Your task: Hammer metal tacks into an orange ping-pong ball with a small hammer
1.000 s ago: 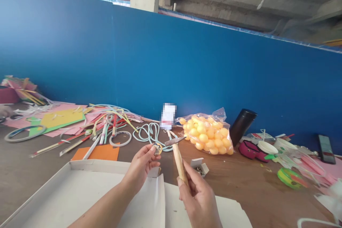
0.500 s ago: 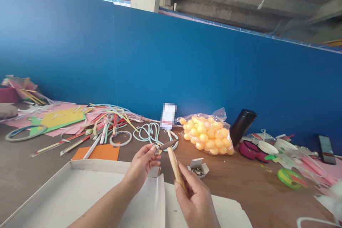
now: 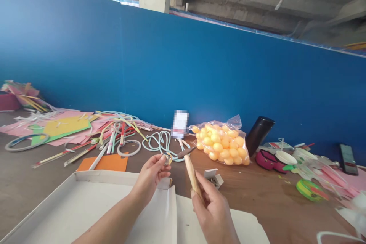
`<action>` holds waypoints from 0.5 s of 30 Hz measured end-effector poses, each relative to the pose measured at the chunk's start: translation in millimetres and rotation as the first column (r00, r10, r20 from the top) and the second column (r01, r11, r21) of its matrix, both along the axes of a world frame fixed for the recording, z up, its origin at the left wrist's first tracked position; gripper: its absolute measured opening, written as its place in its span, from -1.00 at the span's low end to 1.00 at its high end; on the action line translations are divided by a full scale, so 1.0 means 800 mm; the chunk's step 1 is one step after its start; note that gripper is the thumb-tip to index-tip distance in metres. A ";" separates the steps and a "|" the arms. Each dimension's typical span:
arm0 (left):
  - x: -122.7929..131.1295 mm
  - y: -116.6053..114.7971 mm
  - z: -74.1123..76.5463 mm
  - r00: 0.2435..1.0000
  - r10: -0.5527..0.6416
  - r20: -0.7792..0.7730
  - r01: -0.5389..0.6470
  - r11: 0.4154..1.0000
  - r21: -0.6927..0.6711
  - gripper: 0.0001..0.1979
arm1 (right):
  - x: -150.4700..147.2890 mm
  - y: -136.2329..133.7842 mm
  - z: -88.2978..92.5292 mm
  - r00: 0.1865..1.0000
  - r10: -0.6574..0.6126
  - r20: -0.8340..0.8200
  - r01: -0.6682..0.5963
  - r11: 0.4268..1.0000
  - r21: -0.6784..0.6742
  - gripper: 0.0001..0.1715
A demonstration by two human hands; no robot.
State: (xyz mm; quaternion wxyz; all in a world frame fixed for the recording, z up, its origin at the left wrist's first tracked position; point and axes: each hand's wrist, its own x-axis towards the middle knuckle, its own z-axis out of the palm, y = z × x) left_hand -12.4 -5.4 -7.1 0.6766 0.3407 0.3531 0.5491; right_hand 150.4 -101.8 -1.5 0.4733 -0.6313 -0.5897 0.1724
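"One hammer [image 3: 190, 171] was up; I set the clock on it, 12 away from the wearer. Nearest?"

"White box [image 3: 100, 194] lay open at 8. Right hand [image 3: 213, 206] sat at 5, fingers wrapped round the wooden handle [image 3: 192, 180]."

"And the other grip?"

"Left hand [image 3: 151, 173], 9 o'clock: thumb and fingertips were pinched on a shiny piece [image 3: 167, 159] at 10, too small to make out. Dark hammer head [image 3: 184, 153] stood just beside it, apart."

"Beyond those?"

"Small carton [image 3: 219, 180] of metal bits [image 3: 212, 182] showed at 4, partly behind the right hand. Orange sheet [image 3: 105, 163] lay at 9, pale-blue cord [image 3: 164, 139] looped at 10, clear bag [image 3: 235, 121] of yellow-orange balls [image 3: 221, 146] at 2, then a leaning black cylinder [image 3: 260, 133], also 2."

"Farthest?"

"Blue panel [image 3: 183, 65] stood across 12."
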 end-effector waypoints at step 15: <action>-0.001 -0.006 0.002 1.000 -0.012 -0.002 0.012 1.000 -0.007 -0.74 | 0.009 0.000 0.001 0.938 0.131 0.320 -0.002 0.928 -0.372 -0.51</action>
